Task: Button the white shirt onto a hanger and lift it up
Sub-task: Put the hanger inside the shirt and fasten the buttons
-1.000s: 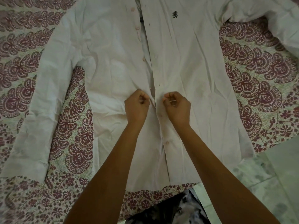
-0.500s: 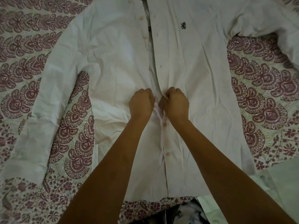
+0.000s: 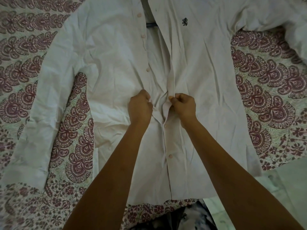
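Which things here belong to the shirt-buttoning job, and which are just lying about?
In the job: white shirt, lying flat, lower buttons fastened; left hand and right hand, each pinching a front edge; open button above them; dark bar in the open front, likely the hanger.

Just there: patterned bedspread under the shirt; pale floor at the lower right.

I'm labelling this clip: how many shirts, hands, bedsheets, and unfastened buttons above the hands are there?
white shirt: 1
hands: 2, left hand, right hand
patterned bedsheet: 1
unfastened buttons above the hands: 3
Total: 7
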Motion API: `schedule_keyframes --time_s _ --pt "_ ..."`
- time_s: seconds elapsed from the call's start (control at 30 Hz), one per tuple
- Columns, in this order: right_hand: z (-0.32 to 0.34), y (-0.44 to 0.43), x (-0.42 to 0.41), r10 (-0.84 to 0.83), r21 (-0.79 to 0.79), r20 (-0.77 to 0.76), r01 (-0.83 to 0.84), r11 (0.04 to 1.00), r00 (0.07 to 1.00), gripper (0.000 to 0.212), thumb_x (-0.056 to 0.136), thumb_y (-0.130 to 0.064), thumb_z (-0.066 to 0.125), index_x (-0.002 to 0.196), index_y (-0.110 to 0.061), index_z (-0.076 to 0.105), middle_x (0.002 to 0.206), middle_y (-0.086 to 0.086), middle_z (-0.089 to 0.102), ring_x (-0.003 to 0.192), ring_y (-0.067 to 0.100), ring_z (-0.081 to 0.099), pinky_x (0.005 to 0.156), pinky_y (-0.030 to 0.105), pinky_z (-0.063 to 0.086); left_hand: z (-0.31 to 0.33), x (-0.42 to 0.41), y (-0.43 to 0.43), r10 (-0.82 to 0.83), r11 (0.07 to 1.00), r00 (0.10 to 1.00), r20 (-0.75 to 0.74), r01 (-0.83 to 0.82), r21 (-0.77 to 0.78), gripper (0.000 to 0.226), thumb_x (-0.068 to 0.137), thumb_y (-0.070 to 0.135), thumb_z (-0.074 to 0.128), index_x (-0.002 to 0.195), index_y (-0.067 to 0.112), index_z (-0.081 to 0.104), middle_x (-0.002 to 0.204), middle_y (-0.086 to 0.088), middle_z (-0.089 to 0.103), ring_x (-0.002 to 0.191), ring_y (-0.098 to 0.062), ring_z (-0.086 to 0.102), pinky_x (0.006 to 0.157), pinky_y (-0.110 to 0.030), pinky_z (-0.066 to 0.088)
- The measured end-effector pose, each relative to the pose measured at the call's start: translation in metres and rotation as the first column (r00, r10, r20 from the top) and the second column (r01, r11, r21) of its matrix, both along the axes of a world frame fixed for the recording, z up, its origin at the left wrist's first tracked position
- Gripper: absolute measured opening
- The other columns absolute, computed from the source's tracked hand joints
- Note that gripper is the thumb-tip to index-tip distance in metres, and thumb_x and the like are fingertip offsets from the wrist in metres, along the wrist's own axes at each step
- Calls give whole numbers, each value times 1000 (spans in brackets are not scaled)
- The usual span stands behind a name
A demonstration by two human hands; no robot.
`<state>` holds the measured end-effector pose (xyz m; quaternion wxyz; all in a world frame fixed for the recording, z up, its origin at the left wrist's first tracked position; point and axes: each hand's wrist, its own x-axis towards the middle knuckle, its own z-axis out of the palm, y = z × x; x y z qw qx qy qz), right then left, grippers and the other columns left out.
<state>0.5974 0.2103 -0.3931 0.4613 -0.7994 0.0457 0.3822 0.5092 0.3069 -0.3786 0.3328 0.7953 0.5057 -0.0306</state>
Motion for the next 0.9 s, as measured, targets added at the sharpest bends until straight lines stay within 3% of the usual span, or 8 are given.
schedule_keyframes --time_s 0.1,0.23,0.33,0.4,0.53,0.63,0.77,0.9 --pt "1 2 -4 -15 30 -7 15 999 1000 22 85 -12 61 63 -14 58 60 2 55 60 15 52 65 25 46 1 4 5 96 987 993 71 -85 -139 14 77 2 64 86 12 60 78 2 62 82 -20 63 75 -20 48" --pt "1 4 -12 -8 55 -13 9 998 1000 15 85 -11 61 75 -1 64 70 11 61 67 21 57 74 39 53 -1 4 4 306 893 930 204 -206 -400 34 78 -5 59 72 26 48 81 1 57 82 -16 59 76 -30 52" --pt "1 3 -15 -5 62 0 5 998 1000 14 85 -11 61 79 1 65 72 13 62 67 22 57 74 41 54 -8 -3 -1 218 942 958 186 -156 -298 32 78 -9 49 75 22 56 72 4 59 69 -4 57 71 -20 50" --pt "1 4 -14 3 57 13 -4 998 1000 15 85 -12 60 80 2 65 74 17 64 67 22 57 74 42 54 -8 -1 -4 122 980 977 176 -91 -177 33 78 -12 44 85 13 64 72 4 59 68 -7 56 67 -15 46" --pt "0 5 -16 7 47 24 -9 999 1000 15 85 -13 61 81 0 66 77 19 67 68 23 59 75 43 54 -7 5 -10 10 1000 995 96 -12 20 18 84 2 55 95 9 67 90 -7 68 81 -18 63 74 -25 50" --pt "-1 6 -15 13 47 29 -14 999 1000 16 85 -12 60 79 2 65 77 22 66 67 24 58 74 45 54 -6 5 -11 49 998 995 86 -53 39 10 85 11 61 93 7 66 88 -9 70 82 -20 65 73 -26 50" --pt "0 6 -16 36 34 73 -38 999 997 17 85 -13 61 81 3 65 79 22 67 68 25 59 75 43 54 -3 4 -11 87 994 993 85 -92 58 9 87 6 56 91 5 64 85 -10 69 80 -22 65 69 -23 46" --pt "3 7 -17 34 46 106 -39 998 994 17 85 -12 61 84 4 65 81 21 68 71 22 60 78 40 54 -2 8 -8 56 995 998 -43 -52 89 12 87 4 53 95 7 62 92 -9 68 87 -23 64 68 -26 43"
